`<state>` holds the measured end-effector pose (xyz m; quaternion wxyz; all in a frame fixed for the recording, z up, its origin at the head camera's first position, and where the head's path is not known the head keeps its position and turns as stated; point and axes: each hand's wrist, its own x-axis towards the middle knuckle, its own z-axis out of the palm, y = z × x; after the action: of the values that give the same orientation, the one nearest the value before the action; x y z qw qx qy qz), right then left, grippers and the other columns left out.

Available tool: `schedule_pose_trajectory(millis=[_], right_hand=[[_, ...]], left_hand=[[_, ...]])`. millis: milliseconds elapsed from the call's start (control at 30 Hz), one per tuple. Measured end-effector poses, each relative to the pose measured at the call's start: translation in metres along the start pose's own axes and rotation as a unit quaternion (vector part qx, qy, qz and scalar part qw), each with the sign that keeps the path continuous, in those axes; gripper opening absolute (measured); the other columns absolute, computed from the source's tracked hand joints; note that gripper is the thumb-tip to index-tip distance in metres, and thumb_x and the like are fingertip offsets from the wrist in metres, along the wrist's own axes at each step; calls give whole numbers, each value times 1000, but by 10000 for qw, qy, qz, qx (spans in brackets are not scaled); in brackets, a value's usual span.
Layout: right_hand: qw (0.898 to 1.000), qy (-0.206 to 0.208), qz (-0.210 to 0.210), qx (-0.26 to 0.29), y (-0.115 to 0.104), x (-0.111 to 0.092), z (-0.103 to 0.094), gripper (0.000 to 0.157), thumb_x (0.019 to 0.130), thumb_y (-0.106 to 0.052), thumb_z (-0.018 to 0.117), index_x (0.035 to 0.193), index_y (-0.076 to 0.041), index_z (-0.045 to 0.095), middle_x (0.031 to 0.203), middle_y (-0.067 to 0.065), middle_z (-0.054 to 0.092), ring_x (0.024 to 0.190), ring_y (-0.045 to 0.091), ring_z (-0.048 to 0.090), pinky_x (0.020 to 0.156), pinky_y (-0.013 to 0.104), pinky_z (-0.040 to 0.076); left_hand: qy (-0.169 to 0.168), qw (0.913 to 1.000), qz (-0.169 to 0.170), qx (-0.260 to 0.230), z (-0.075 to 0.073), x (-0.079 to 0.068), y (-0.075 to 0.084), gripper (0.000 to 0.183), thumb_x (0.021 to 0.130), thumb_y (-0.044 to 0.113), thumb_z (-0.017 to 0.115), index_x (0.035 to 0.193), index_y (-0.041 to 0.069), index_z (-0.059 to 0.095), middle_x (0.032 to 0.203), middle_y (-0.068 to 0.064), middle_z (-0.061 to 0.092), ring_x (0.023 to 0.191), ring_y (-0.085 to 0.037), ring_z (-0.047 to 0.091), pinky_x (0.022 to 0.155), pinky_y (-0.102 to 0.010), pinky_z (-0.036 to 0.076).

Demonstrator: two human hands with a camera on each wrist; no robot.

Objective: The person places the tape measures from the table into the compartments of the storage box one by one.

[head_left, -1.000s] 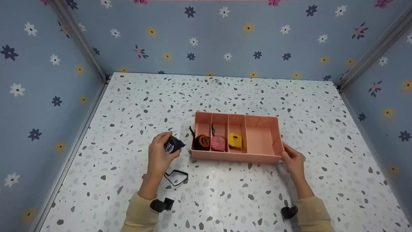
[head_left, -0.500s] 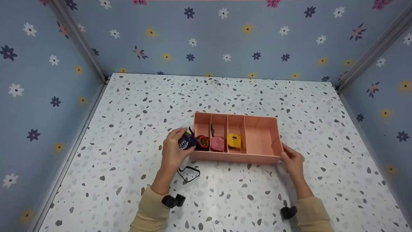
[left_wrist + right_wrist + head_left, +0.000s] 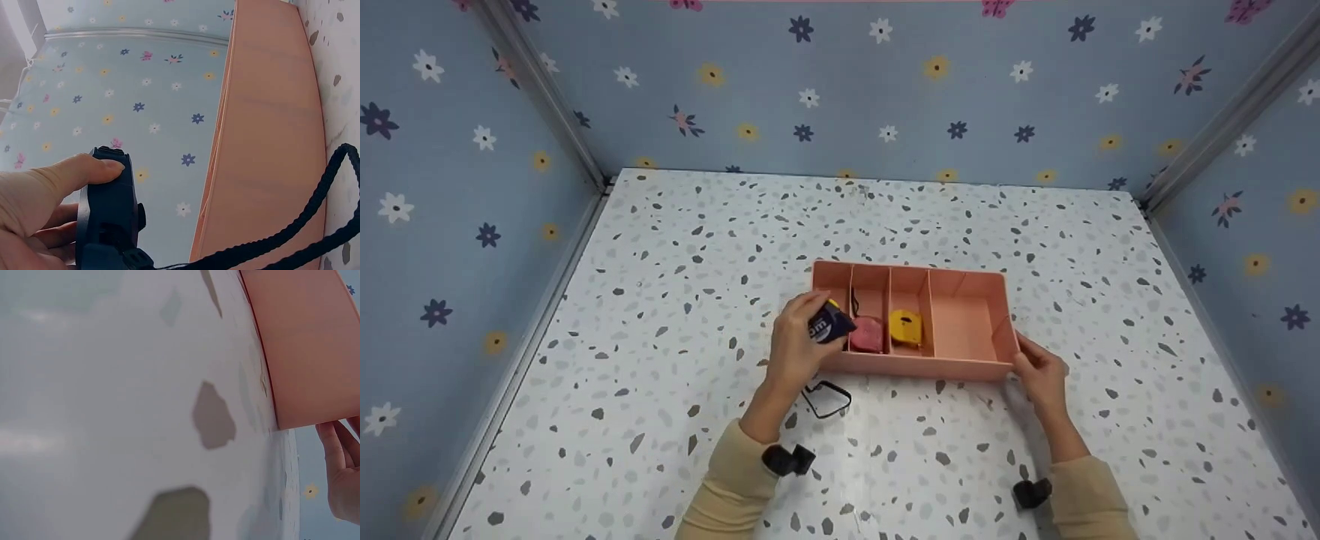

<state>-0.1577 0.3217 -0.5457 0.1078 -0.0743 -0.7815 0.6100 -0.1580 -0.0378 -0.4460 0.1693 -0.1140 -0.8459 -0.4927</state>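
My left hand (image 3: pixel 796 341) grips a dark blue tape measure (image 3: pixel 830 322) over the left end of a pink divided box (image 3: pixel 915 366). In the left wrist view my thumb presses the tape measure (image 3: pixel 107 208) on its edge, and its black wrist strap (image 3: pixel 304 216) hangs in a loop in front of the box wall (image 3: pixel 270 124). A pink tape measure (image 3: pixel 867 334) and a yellow tape measure (image 3: pixel 906 328) lie in the middle compartments. The left compartment's front part is hidden behind my left hand. My right hand (image 3: pixel 1041 371) holds the box's right front corner.
The box stands on a white speckled tabletop (image 3: pixel 720 232). Flower-patterned blue panels (image 3: pixel 870 97) rise at the back and both sides. Bare pink floor shows in the wide right compartment (image 3: pixel 962 322). Black wrist cameras (image 3: pixel 789 460) sit at both cuffs.
My left hand has carried the dark blue tape measure rightward, from beside the box to over its left compartment, covering the black and orange tape measure there. My right hand stays at the corner.
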Motion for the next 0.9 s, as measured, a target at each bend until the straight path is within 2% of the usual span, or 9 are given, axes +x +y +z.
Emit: schedule_pose_trajectory(millis=[167, 267, 400, 500, 600, 700, 900], right_hand=[[9997, -13, -232, -34, 25, 8, -4, 39, 86, -21, 55, 122, -7, 55, 111, 8, 60, 84, 8, 58, 65, 17, 49], [9999, -69, -138, -73, 16, 5, -3, 41, 86, -19, 54, 123, -4, 52, 114, 13, 57, 85, 10, 58, 66, 19, 49], [9996, -96, 250, -107, -6, -1, 0, 40, 86, -10, 50, 124, 0, 50, 119, 19, 53, 87, 12, 57, 68, 19, 49], [9984, -70, 538, -145, -15, -3, 1, 39, 87, -6, 49, 125, -2, 50, 121, 18, 52, 87, 12, 57, 69, 18, 49], [9978, -23, 653, -141, -17, -3, 1, 38, 87, -6, 50, 124, -5, 51, 121, 15, 52, 87, 11, 56, 69, 18, 49], [9981, -11, 590, -165, -16, -3, 1, 38, 86, -7, 50, 124, -5, 51, 121, 15, 53, 86, 11, 56, 69, 18, 49], [9997, 12, 195, 118, -10, -3, 1, 37, 85, -5, 51, 121, 1, 52, 113, 14, 58, 86, 14, 60, 67, 21, 50]], left_hand=[[-162, 9998, 51, -36, 10, 3, 4, 60, 58, 0, 79, 113, -5, 57, 113, -15, 55, 107, -28, 48, 92, -38, 37], [-271, 9996, 92, -41, 15, 4, 7, 60, 58, 0, 79, 114, -4, 57, 113, -14, 54, 107, -29, 48, 92, -40, 37], [-409, 9991, 41, -103, 23, 6, 10, 61, 60, 1, 79, 116, -2, 56, 114, -14, 53, 104, -29, 49, 89, -41, 39], [-515, 9986, 3, -125, 29, 7, 11, 61, 61, 2, 79, 117, -1, 56, 115, -14, 53, 104, -29, 49, 87, -39, 40], [-627, 9979, -20, -150, 35, 9, 14, 61, 62, 1, 78, 118, -2, 54, 116, -14, 52, 105, -28, 49, 88, -35, 41], [-694, 9973, -88, -221, 42, 12, 18, 62, 62, 0, 77, 119, -3, 53, 118, -15, 51, 106, -28, 49, 88, -31, 43], [-684, 9974, -62, -222, 54, 15, 23, 61, 60, 1, 78, 117, -3, 55, 116, -13, 53, 104, -25, 50, 87, -31, 43]])
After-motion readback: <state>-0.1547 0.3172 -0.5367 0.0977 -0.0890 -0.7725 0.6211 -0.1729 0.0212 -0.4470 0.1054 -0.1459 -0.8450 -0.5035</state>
